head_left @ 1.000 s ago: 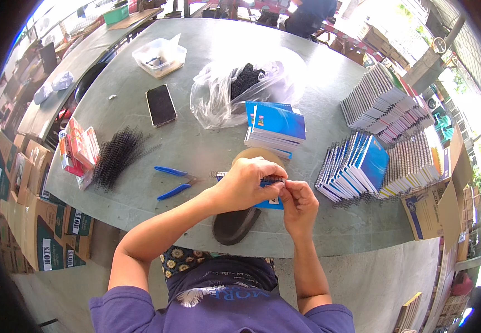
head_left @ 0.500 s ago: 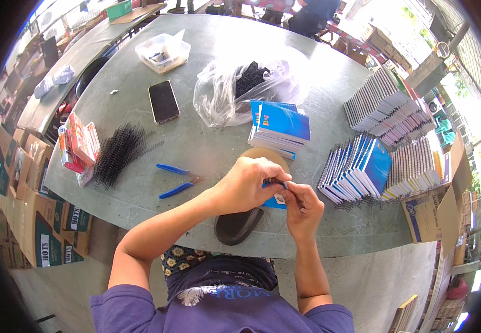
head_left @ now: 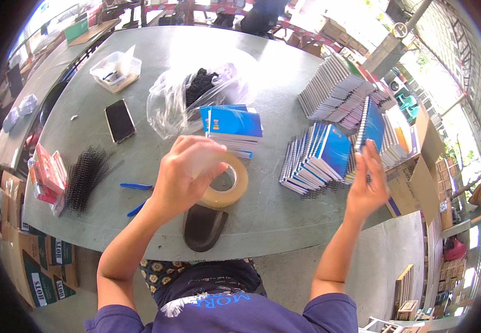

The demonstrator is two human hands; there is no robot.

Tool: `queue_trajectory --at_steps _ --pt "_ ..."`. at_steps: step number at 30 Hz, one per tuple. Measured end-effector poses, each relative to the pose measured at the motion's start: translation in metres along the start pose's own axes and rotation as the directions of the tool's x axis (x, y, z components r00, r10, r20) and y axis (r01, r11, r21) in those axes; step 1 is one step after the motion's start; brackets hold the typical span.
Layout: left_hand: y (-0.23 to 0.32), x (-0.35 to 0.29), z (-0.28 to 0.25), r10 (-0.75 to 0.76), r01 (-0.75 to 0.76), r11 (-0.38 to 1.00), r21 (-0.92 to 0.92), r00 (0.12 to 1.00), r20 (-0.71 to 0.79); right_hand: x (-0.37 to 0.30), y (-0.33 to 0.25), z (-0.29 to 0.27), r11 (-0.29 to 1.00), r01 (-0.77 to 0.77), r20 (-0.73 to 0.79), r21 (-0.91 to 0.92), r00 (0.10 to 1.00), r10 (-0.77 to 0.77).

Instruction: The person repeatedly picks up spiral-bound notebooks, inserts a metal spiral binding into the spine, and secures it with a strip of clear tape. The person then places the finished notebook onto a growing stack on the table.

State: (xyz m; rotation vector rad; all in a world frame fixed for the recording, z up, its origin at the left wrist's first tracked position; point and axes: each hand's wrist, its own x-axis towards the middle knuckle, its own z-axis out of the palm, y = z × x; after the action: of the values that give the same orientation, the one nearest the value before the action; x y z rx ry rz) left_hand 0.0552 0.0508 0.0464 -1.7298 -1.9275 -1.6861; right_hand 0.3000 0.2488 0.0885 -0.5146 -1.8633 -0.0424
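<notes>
My right hand [head_left: 369,186] is closed on the lower end of a blue-covered, spiral-bound notebook [head_left: 371,125]. It holds the notebook up over the bound stacks at the right. Beside it stands a row of blue spiral notebooks [head_left: 332,150]. My left hand [head_left: 182,169] is slightly blurred, with nothing seen in it; its fingers are curved and its thumb stands apart from them. It hovers over the left side of a wide roll of tape [head_left: 240,191]. Behind the tape lies a stack of blue notebooks [head_left: 235,123] without visible coils.
A dark oval pad [head_left: 204,230] lies near the front edge. To the left are blue-handled pliers [head_left: 136,187], black spiral coils [head_left: 88,180], red-and-white packs [head_left: 47,175] and a phone [head_left: 120,121]. Farther back sit a plastic bag [head_left: 165,105] and a clear tub [head_left: 115,72]. A cardboard box [head_left: 418,183] stands right.
My hands have parted. The right has carried the notebook right to the stacks; the left has let go and lifted away from it. The view has shifted to the right.
</notes>
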Motion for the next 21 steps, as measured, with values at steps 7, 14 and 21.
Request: queue_trajectory --at_steps 7,14,21 --pt "-0.011 -0.016 0.022 -0.023 0.028 0.999 -0.033 0.989 0.143 -0.059 0.037 0.018 0.993 -0.073 0.264 -0.093 0.96 0.095" --pt "-0.004 -0.011 0.034 0.011 -0.006 1.0 -0.028 0.986 0.167 -0.043 0.03 0.032 0.987 -0.005 0.3 -0.158 0.953 0.053" --pt "-0.055 0.007 0.048 0.114 -0.146 0.965 0.216 0.981 0.154 -0.03 0.031 0.024 0.991 -0.132 0.369 -0.029 0.92 0.133"
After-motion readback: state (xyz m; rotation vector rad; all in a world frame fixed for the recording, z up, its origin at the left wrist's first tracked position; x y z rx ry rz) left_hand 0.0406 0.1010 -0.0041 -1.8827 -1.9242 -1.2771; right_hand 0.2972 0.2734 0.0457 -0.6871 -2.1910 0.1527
